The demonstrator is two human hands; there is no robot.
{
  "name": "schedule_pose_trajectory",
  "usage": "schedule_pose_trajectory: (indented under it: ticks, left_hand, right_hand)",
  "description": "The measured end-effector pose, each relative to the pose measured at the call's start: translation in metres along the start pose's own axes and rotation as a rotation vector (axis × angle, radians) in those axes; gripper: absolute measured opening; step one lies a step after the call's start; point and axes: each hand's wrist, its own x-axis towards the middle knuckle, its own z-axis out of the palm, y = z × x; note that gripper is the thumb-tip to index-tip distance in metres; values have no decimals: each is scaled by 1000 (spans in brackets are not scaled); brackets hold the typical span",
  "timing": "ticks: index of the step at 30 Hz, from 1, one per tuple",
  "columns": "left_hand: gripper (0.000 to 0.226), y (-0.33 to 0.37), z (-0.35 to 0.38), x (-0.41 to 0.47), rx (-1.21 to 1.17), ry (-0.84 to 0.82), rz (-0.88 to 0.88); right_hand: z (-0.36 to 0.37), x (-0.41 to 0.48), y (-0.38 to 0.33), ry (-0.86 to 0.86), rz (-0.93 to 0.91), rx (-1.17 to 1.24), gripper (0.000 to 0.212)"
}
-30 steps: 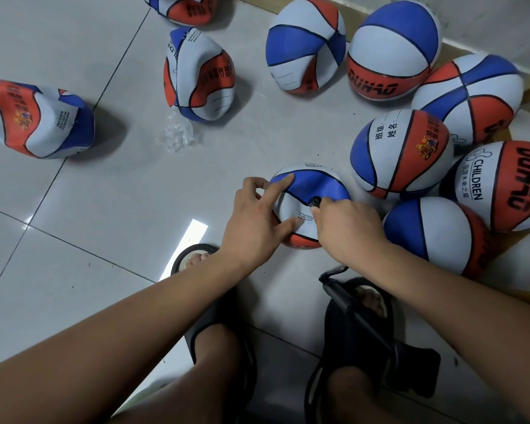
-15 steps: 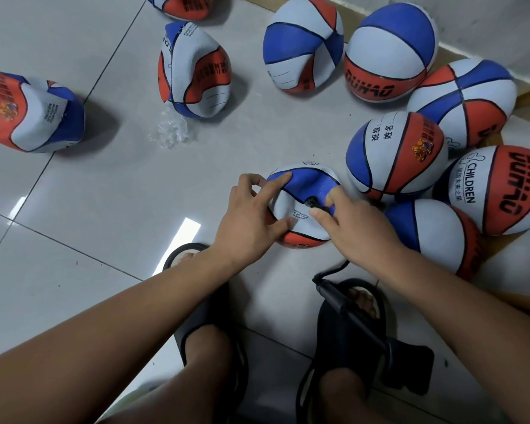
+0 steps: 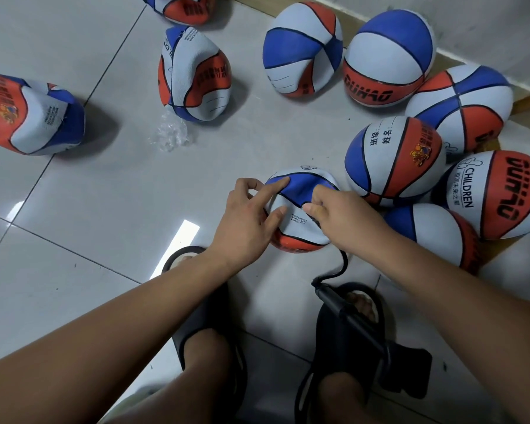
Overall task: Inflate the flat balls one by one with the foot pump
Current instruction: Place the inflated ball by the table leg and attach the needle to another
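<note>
A flat red, white and blue ball (image 3: 300,224) lies on the floor tiles in front of my feet. My left hand (image 3: 245,221) steadies it, forefinger pressed on the blue panel and thumb on the white one. My right hand (image 3: 340,215) pinches the pump's nozzle at the ball's valve; the nozzle itself is hidden under my fingers. A black hose (image 3: 337,270) runs from that hand down to the black foot pump (image 3: 377,341), which sits under my right foot.
Several inflated balls (image 3: 392,160) crowd the right side by the wall. Flat balls lie at the back (image 3: 193,75) and far left (image 3: 31,114). A crumpled clear plastic wrapper (image 3: 170,134) is on the tiles. Both feet wear black slippers.
My right hand slid over the valve, so its fingers now cover the black nozzle. The view shifted slightly; the ball and my left hand stayed put.
</note>
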Motion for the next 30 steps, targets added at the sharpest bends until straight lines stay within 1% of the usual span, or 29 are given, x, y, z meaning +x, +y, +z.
schedule_pose_trajectory:
  ticks: [3, 5, 8, 10, 13, 16, 18, 20, 22, 25, 27, 30]
  left_hand:
    - [50, 3, 0, 0, 19, -7, 5]
    - [50, 4, 0, 1, 34, -9, 1]
    - [50, 6, 0, -1, 53, -9, -2]
    - [50, 6, 1, -2, 47, -4, -7]
    - [50, 6, 1, 0, 24, 0, -22]
    - [50, 3, 0, -1, 24, -7, -20]
    - [50, 2, 0, -2, 28, -11, -18]
    - [50, 2, 0, -1, 25, -6, -16]
    - [50, 3, 0, 1, 14, -7, -23]
    - [49, 3, 0, 3, 8, -2, -20]
    - [49, 1, 0, 3, 10, -1, -16]
    - [50, 1, 0, 2, 27, -5, -6]
  right_hand:
    - [5, 4, -6, 25, 30, -19, 32]
    - [-1, 12, -3, 51, 84, -24, 29]
    - [-22, 16, 6, -27, 150, 145, 26]
    - [-28, 11, 6, -96, 134, 220, 26]
    - [-26, 5, -2, -148, 79, 90, 26]
    - [-28, 10, -10, -249, 64, 67, 30]
    - [-35, 13, -13, -291, 59, 19, 25]
    - [-41, 15, -12, -246, 13, -73, 16]
    - [-41, 12, -10, -159, -69, -176, 11]
    - [-31, 4, -7, -43, -170, -219, 14]
    - [-26, 2, -3, -24, -137, -127, 19]
    - [-26, 5, 0, -86, 80, 181, 22]
